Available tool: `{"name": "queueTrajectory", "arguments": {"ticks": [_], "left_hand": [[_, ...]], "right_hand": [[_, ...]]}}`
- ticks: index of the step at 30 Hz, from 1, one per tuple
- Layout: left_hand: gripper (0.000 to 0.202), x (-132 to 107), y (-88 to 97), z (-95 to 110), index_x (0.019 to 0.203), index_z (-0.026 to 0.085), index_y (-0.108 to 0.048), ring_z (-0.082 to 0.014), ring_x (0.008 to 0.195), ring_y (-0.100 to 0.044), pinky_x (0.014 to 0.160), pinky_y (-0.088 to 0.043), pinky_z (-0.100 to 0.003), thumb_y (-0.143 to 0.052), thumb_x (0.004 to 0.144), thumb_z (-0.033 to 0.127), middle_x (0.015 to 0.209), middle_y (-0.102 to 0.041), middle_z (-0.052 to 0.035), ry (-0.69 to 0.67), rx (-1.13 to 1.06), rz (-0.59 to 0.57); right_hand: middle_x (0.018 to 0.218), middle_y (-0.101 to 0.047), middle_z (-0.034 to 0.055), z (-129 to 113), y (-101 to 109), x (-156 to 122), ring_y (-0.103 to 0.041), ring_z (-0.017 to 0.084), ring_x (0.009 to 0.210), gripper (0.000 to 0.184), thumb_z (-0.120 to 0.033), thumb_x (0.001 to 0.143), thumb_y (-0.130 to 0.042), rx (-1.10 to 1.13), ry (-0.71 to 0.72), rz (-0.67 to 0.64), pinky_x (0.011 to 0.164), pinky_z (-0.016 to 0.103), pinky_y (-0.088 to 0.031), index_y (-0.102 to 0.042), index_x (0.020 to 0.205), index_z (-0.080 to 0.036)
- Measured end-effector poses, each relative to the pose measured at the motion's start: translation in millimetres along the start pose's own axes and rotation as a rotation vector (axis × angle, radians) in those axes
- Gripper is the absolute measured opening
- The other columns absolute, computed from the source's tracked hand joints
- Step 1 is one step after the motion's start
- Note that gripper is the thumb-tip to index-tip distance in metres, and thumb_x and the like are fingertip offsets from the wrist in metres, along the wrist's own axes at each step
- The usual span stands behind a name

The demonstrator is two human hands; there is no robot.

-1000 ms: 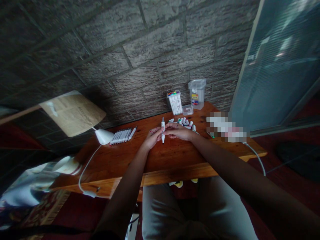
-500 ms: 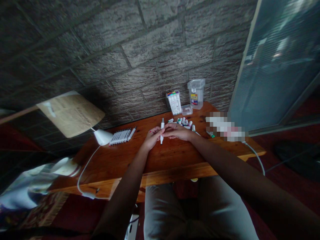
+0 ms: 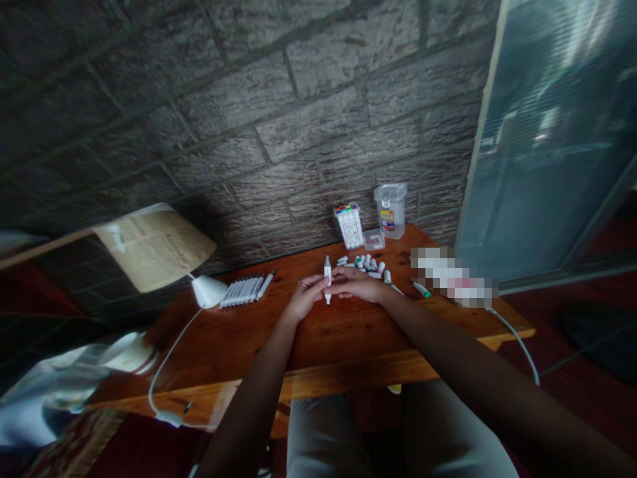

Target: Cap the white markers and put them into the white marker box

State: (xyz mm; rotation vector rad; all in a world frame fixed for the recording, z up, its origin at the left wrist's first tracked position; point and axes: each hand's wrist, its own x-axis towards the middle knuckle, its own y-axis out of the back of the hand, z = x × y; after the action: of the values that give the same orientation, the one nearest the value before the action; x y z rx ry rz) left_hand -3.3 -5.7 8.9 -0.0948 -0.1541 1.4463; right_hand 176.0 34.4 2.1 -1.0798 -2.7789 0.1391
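A white marker (image 3: pixel 327 271) stands nearly upright above the wooden table, its grey end uppermost. My left hand (image 3: pixel 304 298) pinches it from the left between thumb and fingers. From the right, my right hand (image 3: pixel 359 284) closes its fingertips on the same marker. Just behind my right hand lie loose caps and markers (image 3: pixel 368 263), partly hidden by it. To the left of my hands, a row of white markers (image 3: pixel 245 290) lies side by side.
A filled marker case (image 3: pixel 350 227), a small clear lid (image 3: pixel 373 239) and a clear plastic box (image 3: pixel 391 216) stand by the stone wall. A lamp (image 3: pixel 206 292) is at left. A green-ended marker (image 3: pixel 421 289) lies near a blurred-out object at right. A white cup (image 3: pixel 130 353) sits at the left edge.
The camera view has tilted up, so the table and hands appear lower in the picture. Both hands keep hold of the marker, with little visible change in grip.
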Motion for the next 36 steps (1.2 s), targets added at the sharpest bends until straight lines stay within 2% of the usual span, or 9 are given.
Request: {"name": "queueTrajectory", "arguments": {"ticks": [3, 6, 12, 18, 20, 24, 29, 32, 36], "left_hand": [[0.05, 0.2, 1.5, -0.2, 0.075, 0.01, -0.075, -0.0019, 0.045, -0.033, 0.046, -0.021, -0.019, -0.092, 0.056, 0.053, 0.052, -0.051, 0.0044, -0.026, 0.009, -0.005], [0.049, 0.8, 3.5, -2.0, 0.07, 0.011, -0.073, -0.0014, 0.043, -0.027, 0.046, -0.018, -0.02, -0.09, 0.059, 0.055, 0.046, -0.041, 0.0075, -0.037, 0.007, -0.009], [0.048, 1.9, 3.6, -4.4, 0.077, 0.011, -0.076, -0.0084, 0.057, -0.055, 0.054, -0.036, -0.021, -0.093, 0.055, 0.05, 0.066, -0.065, -0.0025, 0.001, 0.003, 0.006], [0.043, 2.4, 0.4, 0.8, 0.059, 0.014, -0.06, -0.0054, 0.047, -0.041, 0.048, -0.03, -0.02, -0.087, 0.06, 0.047, 0.049, -0.048, 0.0053, 0.022, -0.051, 0.091], [0.039, 2.5, -1.4, 4.9, 0.06, 0.015, -0.059, -0.0065, 0.048, -0.043, 0.048, -0.033, -0.02, -0.084, 0.063, 0.045, 0.051, -0.05, 0.0043, 0.07, -0.09, 0.164], [0.03, 3.2, -3.5, 11.5, 0.069, 0.013, -0.066, -0.0068, 0.048, -0.044, 0.045, -0.03, -0.02, -0.076, 0.07, 0.042, 0.057, -0.055, 0.0019, 0.135, -0.155, 0.264], [0.025, 4.1, -2.4, 11.4, 0.069, 0.012, -0.067, -0.0066, 0.047, -0.043, 0.046, -0.032, -0.019, -0.073, 0.069, 0.037, 0.056, -0.053, 0.0022, 0.131, -0.194, 0.277], [0.024, 3.9, -2.5, 11.4, 0.069, 0.012, -0.067, -0.0061, 0.046, -0.041, 0.045, -0.03, -0.019, -0.072, 0.07, 0.036, 0.055, -0.053, 0.0021, 0.134, -0.199, 0.257], [0.023, 3.6, -3.7, 12.4, 0.07, 0.012, -0.067, -0.0063, 0.045, -0.039, 0.045, -0.029, -0.02, -0.069, 0.074, 0.034, 0.054, -0.053, 0.0018, 0.139, -0.193, 0.239]], "right_hand": [[0.071, -0.063, -0.0046, -1.0, -0.3, 0.4, -0.049, 0.005, 0.054, 0.051, -0.044, 0.063, -0.09, 0.014, 0.0, -0.013, 0.05, 0.018, -0.03, -0.064, 0.098, -0.017], [0.067, -0.059, -0.0063, -3.1, -1.7, -0.3, -0.045, 0.004, 0.052, 0.053, -0.045, 0.061, -0.091, 0.022, 0.003, -0.005, 0.049, 0.018, -0.029, -0.064, 0.096, -0.016], [0.066, -0.059, -0.0072, -5.2, -5.0, -0.8, -0.042, 0.004, 0.051, 0.052, -0.048, 0.058, -0.092, -0.061, 0.036, -0.04, 0.047, 0.018, -0.029, -0.063, 0.089, -0.017], [0.066, -0.063, -0.003, -2.5, -7.4, -0.1, -0.043, 0.006, 0.049, 0.052, -0.065, 0.072, -0.077, -0.128, 0.052, 0.002, 0.047, 0.021, -0.029, -0.064, 0.089, -0.018], [0.063, -0.062, -0.0012, -0.3, -5.1, 0.7, -0.046, 0.009, 0.051, 0.053, -0.071, 0.078, -0.068, -0.247, 0.104, 0.095, 0.049, 0.023, -0.032, -0.064, 0.08, -0.018], [0.06, -0.061, 0.0014, 0.0, 7.3, 1.4, -0.054, 0.014, 0.058, 0.054, -0.07, 0.086, -0.057, -0.517, 0.258, 0.45, 0.059, 0.027, -0.039, -0.064, 0.067, -0.02], [0.065, -0.065, 0.0032, -13.8, 23.3, -3.9, -0.059, 0.017, 0.065, 0.052, -0.061, 0.094, -0.048, -0.546, 0.281, 0.849, 0.067, 0.028, -0.043, -0.065, 0.069, -0.02], [0.063, -0.065, 0.0041, -19.6, 25.1, -6.9, -0.061, 0.017, 0.065, 0.051, -0.056, 0.097, -0.045, -0.527, 0.223, 0.943, 0.068, 0.028, -0.044, -0.066, 0.068, -0.019], [0.063, -0.067, 0.0042, -17.2, 21.3, -6.5, -0.063, 0.017, 0.065, 0.048, -0.048, 0.099, -0.044, -0.632, 0.217, 0.889, 0.067, 0.028, -0.043, -0.068, 0.07, -0.019]]}}
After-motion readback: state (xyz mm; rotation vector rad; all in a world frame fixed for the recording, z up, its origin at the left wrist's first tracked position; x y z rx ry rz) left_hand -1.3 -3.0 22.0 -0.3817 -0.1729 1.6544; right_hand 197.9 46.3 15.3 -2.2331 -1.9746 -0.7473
